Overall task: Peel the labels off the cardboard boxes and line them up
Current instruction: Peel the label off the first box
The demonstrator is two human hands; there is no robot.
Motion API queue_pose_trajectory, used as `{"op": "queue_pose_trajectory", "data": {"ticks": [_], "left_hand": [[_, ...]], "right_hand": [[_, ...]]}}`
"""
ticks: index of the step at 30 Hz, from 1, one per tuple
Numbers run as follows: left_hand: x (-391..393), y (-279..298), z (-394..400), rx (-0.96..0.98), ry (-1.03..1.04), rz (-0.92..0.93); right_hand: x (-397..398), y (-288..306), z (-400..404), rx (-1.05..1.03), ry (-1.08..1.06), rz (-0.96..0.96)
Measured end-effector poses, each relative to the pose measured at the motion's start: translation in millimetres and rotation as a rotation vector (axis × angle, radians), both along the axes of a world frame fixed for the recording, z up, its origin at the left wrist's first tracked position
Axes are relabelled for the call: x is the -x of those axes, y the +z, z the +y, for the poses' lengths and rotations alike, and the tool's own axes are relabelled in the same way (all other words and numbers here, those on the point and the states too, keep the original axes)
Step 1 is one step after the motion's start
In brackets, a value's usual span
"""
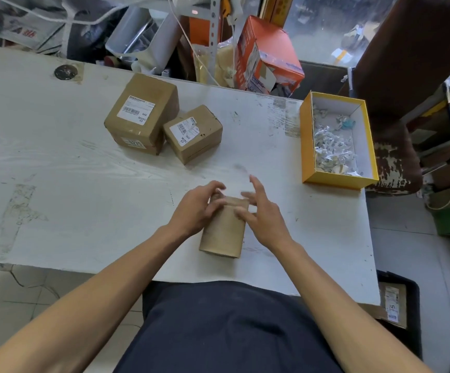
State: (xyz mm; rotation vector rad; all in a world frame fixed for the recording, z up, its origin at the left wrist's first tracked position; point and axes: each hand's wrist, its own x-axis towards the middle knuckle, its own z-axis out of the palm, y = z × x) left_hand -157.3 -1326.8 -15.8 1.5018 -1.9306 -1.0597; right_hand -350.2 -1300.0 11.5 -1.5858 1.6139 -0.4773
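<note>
Cardboard box (222, 232), plain brown and long, lies on the white table (84, 184) right in front of me, close to the near edge, its far end under both my hands. I see no label on its upper face. My left hand (195, 208) grips the far left corner, fingers curled over the top of that end. My right hand (261, 214) is at the far right side with the fingers spread and mostly straight; the fingertips are blurred, so I cannot tell whether they pinch anything or only touch the box.

Further back on the table, left of centre, stand 2 more boxes touching each other. The large box (141, 114) carries a white barcode label (137, 111) on top and a small sticker on its near face. The small box (193, 133) sits just to its right, with its own white label (185, 130) on top.

At the right side of the table is a yellow tray (306, 146) with a white inside, well apart from the boxes. It holds a heap of torn paper scraps (331, 146) and one small teal piece.

Behind the table I see clutter, among it an orange carton (275, 49) tipped on its corner. On the floor to my right another flat piece of cardboard with a label shows partly under the table's edge.
</note>
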Motion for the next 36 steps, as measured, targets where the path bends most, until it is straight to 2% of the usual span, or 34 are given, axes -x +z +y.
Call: {"op": "queue_pose_trajectory", "data": {"ticks": [3,6,11,15,17,20,22,23,27,29,33,36], "left_hand": [[-14.7,0.7,11.6,-0.149,-0.173,0.090],[-22.2,1.3,17.0,-0.123,-0.318,0.023],[-5.6,9.4,-5.8,-0.085,-0.192,-0.031],[12.5,13.3,-21.0,0.045,-0.066,-0.171],[12.4,9.8,-18.2,0.093,-0.044,-0.155],[-4.5,5.7,-4.1,-0.045,-0.190,-0.050],[-14.0,3.3,2.8,-0.109,-0.292,-0.081],[-15.3,2.1,3.1,-0.116,-0.307,-0.096],[-3.2,3.0,-10.5,-0.076,-0.184,-0.055],[7.1,7.8,-15.1,-0.050,-0.112,-0.067],[16.9,12.1,-17.7,-0.015,-0.043,-0.179],[12.1,21.3,-26.6,0.055,0.033,-0.259]], "right_hand": [[6.8,2.1,14.9,-0.016,0.143,-0.003],[7.9,-0.4,25.5,-0.020,0.292,0.083],[0.5,1.8,-3.9,0.004,0.158,0.126],[-0.5,5.1,-27.6,0.112,0.065,0.173],[0.5,7.4,-29.9,0.113,0.072,0.141],[7.0,8.9,-12.4,-0.006,0.211,0.102],[8.4,6.5,1.4,-0.052,0.296,0.158],[7.5,5.0,3.4,-0.056,0.274,0.173],[1.5,0.6,-16.7,0.031,0.053,0.173],[1.6,1.4,-23.8,0.043,0.049,0.186],[3.7,12.8,-32.7,0.002,0.007,0.087],[3.7,21.9,-51.0,0.092,-0.013,0.110]]}}
